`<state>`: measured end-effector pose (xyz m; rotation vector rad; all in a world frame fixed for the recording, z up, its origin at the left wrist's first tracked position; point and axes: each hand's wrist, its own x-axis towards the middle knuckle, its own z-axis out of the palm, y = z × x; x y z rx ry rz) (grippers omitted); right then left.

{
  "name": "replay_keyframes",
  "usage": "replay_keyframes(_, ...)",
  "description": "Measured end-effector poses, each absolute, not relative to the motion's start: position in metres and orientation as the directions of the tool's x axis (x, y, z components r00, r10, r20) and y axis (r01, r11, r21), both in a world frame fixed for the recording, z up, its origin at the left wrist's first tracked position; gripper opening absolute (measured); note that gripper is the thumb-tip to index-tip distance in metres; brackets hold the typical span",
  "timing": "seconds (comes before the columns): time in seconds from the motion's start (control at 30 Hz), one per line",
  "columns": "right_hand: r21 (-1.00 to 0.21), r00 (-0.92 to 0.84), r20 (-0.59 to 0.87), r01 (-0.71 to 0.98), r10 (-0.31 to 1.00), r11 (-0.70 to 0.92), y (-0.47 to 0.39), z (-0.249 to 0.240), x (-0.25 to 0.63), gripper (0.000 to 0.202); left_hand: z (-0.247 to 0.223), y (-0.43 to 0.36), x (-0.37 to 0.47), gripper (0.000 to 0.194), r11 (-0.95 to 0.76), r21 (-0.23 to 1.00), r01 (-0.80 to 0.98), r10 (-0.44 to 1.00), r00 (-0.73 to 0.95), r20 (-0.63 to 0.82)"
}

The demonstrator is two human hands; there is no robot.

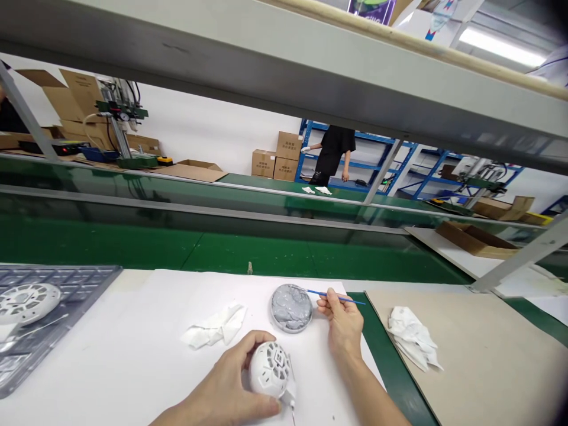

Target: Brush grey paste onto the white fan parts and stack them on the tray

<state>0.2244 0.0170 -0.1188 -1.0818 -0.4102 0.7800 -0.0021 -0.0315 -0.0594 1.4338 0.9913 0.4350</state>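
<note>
My left hand point(226, 387) is wrapped round a white rounded plastic housing point(270, 370) with dark vent-like openings on top and a thin wire at its lower right. Between the fingertips of my right hand point(344, 322) is a thin blue brush point(346, 299). Its tip reaches the right rim of a round shallow dish point(291, 329) filled with grey paste point(290, 307). Whether the tip touches the paste is too small to tell. A crumpled white tissue point(215, 327) lies left of the dish, on the white sheet point(146, 355).
At the left, a grey plastic tray point(89, 296) holds a white slotted disc point(29, 303). Another crumpled tissue point(412, 337) rests on brown board point(483, 355) at the right. A green conveyor point(248, 251) runs behind the sheet, under a low grey shelf beam point(284, 71). A person point(335, 154) stands beyond.
</note>
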Motion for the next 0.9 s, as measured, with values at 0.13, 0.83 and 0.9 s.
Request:
replay_keyframes(0.13, -0.857, 0.633, -0.125, -0.457, 0.764, 0.238, 0.014, -0.114, 0.223, 0.041, -0.060, -0.032, -0.004, 0.053, 0.190, 0.948, 0.254, 0.785, 0.541, -0.302)
replay_keyframes(0.83, -0.818, 0.337, -0.146, -0.569, 0.930, 0.078, -0.026, -0.078, 0.206, 0.024, -0.057, -0.019, -0.013, 0.055, 0.077, 0.978, 0.192, 0.829, 0.532, -0.170)
replay_keyframes(0.9, -0.842, 0.285, -0.138, -0.538, 0.948, 0.039, -0.031, -0.076, 0.201, 0.023, -0.056, -0.019, -0.014, 0.055, 0.058, 0.977, 0.207, 0.837, 0.523, -0.161)
